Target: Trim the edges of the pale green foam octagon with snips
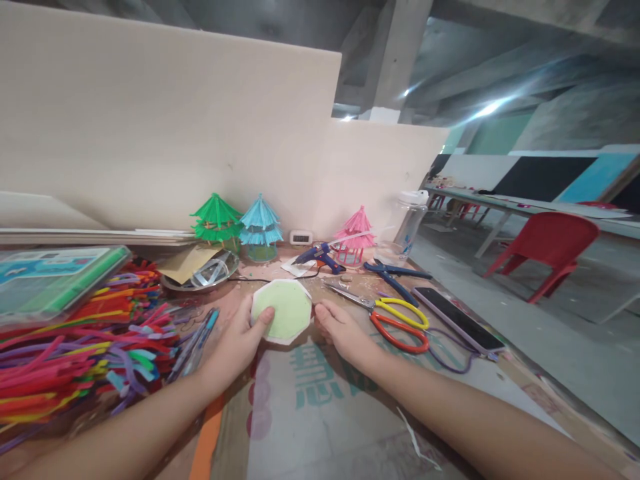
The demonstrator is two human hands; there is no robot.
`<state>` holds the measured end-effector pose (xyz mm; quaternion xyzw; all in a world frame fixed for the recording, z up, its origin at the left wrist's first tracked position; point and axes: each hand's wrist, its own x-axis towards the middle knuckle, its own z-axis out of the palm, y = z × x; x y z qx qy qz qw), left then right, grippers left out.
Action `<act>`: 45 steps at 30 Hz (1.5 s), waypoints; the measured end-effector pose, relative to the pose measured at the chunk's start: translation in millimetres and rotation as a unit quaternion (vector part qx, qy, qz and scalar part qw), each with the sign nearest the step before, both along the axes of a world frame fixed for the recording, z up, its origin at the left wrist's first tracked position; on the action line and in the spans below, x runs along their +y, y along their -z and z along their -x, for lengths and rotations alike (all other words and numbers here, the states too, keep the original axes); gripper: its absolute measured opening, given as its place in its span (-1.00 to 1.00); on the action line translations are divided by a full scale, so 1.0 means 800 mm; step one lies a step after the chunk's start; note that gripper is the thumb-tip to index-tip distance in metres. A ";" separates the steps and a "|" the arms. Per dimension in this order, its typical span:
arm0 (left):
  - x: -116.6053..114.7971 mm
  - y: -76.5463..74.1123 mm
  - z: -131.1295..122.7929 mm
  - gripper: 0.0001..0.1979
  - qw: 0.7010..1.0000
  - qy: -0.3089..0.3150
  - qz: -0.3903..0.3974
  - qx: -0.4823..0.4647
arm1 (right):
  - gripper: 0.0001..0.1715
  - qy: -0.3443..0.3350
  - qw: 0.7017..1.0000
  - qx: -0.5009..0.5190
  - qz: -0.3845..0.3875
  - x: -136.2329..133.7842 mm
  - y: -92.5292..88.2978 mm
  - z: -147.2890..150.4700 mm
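Observation:
A pale green octagonal piece with a white border [283,312] is raised above the tabletop, facing me. My left hand [246,340] grips its left side, thumb across the front and fingers behind. Just off its right edge, my right hand [345,333] has its fingers pinched together; whatever lies between the fingertips is too small to make out. Scissors with yellow and red handles [400,323] lie right of my right hand. Behind the piece rests a blue glue gun [320,255].
Coloured pipe cleaners [65,360] heap at left beside a plastic case [60,280]. Green [216,217], blue [261,227] and pink [356,233] roofed models stand behind. Blue pliers [395,275], a phone [457,320] and a clear bottle [410,223] line the right side.

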<state>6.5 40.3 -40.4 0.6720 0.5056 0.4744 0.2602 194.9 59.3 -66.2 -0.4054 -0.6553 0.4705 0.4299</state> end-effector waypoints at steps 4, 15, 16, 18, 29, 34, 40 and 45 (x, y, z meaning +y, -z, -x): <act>0.001 0.001 0.000 -0.65 1.000 -0.002 -0.002 -0.010 | -0.52 -0.010 0.999 0.037 0.030 -0.003 -0.007 0.003; 0.006 0.010 0.007 -0.54 0.995 0.018 0.047 -0.088 | -0.36 -0.043 0.989 0.097 0.099 -0.005 -0.015 0.005; 0.007 0.011 0.008 -0.52 0.993 0.022 0.051 -0.104 | -0.37 -0.038 0.990 0.097 0.093 -0.005 -0.014 0.005; 0.008 0.013 0.010 -0.51 0.991 0.024 0.055 -0.124 | -0.39 -0.031 0.992 0.093 0.084 -0.004 -0.013 0.005; 0.006 0.010 0.007 -0.55 0.997 0.019 0.035 -0.066 | -0.48 -0.001 0.999 0.034 0.022 -0.002 -0.008 0.004; 0.003 0.008 0.008 -0.61 0.999 -0.001 0.035 -0.017 | -0.55 0.025 1.000 0.015 -0.010 0.001 -0.004 0.002; 0.003 0.007 0.007 -0.60 0.999 0.012 0.033 -0.012 | -0.59 0.032 0.999 -0.008 -0.020 0.000 -0.010 0.001; 0.002 0.004 0.003 -0.60 0.999 0.018 0.038 -0.026 | -0.59 0.040 0.999 -0.019 -0.029 0.001 -0.010 0.000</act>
